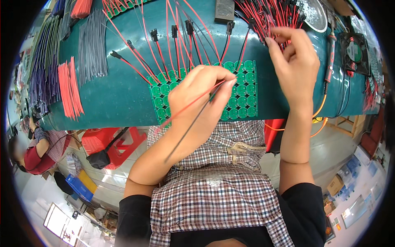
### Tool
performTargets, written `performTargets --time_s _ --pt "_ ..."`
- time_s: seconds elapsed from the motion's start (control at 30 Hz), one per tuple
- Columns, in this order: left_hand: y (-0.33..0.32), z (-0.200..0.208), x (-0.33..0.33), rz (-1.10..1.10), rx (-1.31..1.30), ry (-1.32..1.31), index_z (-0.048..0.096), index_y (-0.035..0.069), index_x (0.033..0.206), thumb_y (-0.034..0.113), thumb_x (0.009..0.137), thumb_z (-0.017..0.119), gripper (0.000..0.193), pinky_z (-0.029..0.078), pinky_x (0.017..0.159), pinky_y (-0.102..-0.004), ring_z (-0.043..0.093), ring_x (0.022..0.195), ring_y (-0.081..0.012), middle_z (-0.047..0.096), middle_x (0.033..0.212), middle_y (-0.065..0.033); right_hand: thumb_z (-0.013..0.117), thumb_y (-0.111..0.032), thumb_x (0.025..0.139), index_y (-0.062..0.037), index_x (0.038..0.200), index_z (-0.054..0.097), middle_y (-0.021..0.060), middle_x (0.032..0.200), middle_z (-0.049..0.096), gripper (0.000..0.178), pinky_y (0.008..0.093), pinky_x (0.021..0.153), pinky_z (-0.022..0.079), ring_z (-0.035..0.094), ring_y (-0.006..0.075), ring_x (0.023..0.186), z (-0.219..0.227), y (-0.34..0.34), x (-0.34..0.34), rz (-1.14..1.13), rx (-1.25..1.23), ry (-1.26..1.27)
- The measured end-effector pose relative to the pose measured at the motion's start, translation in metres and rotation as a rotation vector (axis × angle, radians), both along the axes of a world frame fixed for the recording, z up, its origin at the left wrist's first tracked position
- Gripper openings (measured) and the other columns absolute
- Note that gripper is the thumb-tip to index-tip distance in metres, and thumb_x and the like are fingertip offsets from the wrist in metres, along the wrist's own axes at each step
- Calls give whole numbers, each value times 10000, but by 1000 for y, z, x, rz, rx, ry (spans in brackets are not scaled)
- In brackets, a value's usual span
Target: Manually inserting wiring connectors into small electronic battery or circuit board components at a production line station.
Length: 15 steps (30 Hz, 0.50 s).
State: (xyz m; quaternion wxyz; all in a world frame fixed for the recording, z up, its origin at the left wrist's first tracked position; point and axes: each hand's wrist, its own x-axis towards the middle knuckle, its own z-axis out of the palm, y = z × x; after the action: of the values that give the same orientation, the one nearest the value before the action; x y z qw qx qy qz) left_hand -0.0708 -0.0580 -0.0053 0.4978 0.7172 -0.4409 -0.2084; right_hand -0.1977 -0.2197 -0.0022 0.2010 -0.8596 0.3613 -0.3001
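Observation:
My left hand (201,92) is over the middle of a green circuit-board panel (247,101) made of small round boards. Its thumb and forefinger pinch a red wire (190,105) and a black wire (187,131), whose loose ends trail toward my wrist, blurred. Along the panel's far rows stand red-black leads with black plugs (189,28), leaning away from me. My right hand (295,61) reaches to the near edge of a heap of red-black plug leads (263,16). Its thumb and forefinger are slightly apart, with nothing plainly between them.
A soldering iron (330,57) and a small black fan (354,53) lie on the right, near a metal dish (314,14). A grey metal block (224,10) sits at the back. Bundles of red wires (70,88) and grey wires (92,47) lie left. Another person (39,148) sits farther left.

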Motion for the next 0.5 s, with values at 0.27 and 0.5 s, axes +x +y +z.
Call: performTargets --time_s 0.27,0.5 --pt "-11 -10 -10 -2 7 -43 667 -29 925 -19 858 712 82 577 650 -235 662 742 -102 668 874 -81 759 -181 812 -40 808 703 57 726 697 151 316 585 522 683 210 624 -9 -9 0 -217 15 59" --pt "-15 -11 -11 4 15 -80 659 -19 925 -23 854 716 92 569 630 -230 661 722 -101 670 855 -74 734 -143 889 13 983 730 47 749 701 182 198 573 496 658 81 625 -3 -5 -6 -286 222 -119"
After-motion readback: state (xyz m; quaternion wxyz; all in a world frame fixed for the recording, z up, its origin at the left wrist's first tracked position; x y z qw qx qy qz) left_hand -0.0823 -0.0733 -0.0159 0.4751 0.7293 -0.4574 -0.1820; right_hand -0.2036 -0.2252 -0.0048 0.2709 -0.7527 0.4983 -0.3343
